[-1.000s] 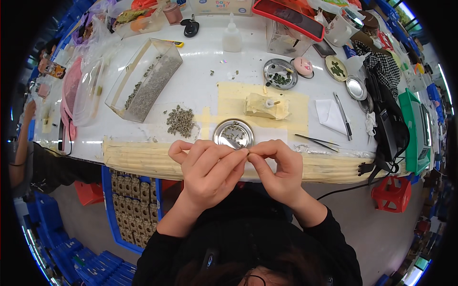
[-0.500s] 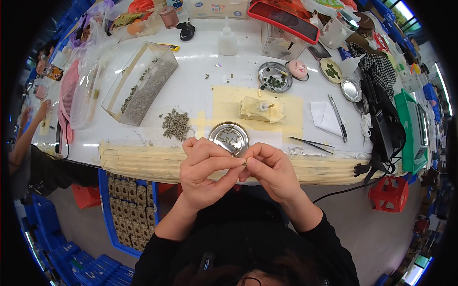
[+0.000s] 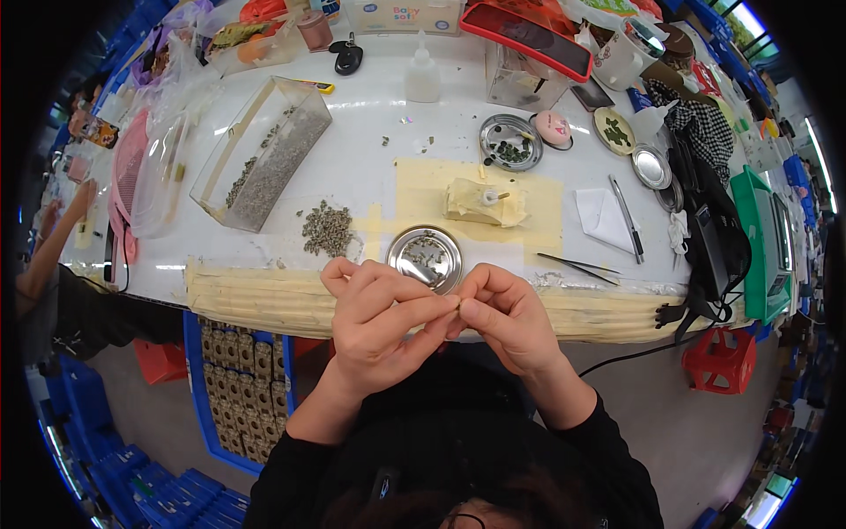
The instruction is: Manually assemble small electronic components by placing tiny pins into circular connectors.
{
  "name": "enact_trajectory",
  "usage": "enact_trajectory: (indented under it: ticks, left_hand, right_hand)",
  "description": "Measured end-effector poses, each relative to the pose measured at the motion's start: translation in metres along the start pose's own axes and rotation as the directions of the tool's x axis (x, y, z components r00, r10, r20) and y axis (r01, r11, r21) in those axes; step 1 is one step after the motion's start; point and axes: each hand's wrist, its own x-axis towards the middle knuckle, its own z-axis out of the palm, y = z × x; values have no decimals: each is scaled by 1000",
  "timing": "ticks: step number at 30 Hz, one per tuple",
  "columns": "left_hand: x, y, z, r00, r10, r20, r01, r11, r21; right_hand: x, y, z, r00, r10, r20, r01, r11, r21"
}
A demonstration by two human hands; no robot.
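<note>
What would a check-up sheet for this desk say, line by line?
Surface: white table with a yellow taped patch and padded front edge.
Job's things: round metal dish by the hands; pile of small grey-green bits; something tiny pinched at the fingertips, too small to tell.
Clutter: clear box, tweezers, squeeze bottle, more small dishes.
Hands: left hand and right hand meet fingertip to fingertip.
Cables: black cable hangs off the edge.
Surroundings: blue crates, red stool, another person's arm.
</note>
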Motion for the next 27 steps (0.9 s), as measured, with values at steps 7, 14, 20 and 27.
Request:
enact_trajectory:
  ticks: [7, 14, 20, 27]
  left_hand:
    - [-1, 8, 1, 1000, 21, 7, -23, 971, 236]
    - [-2, 3, 0, 1000, 13, 14, -16, 979, 204]
    - [-6, -8, 4, 997, -71, 24, 73, 994, -86]
    - [-3, -6, 4, 997, -72, 26, 73, 996, -52]
  right_hand:
    - [-2, 9, 8, 913, -403, -61, 287, 742, -606]
    - [0, 7, 8, 945, -313, -99, 243, 870, -429]
    - [1, 2, -1, 998, 24, -54, -24, 1000, -6]
    - [-1, 2, 2, 994, -73, -78, 57, 980, -190]
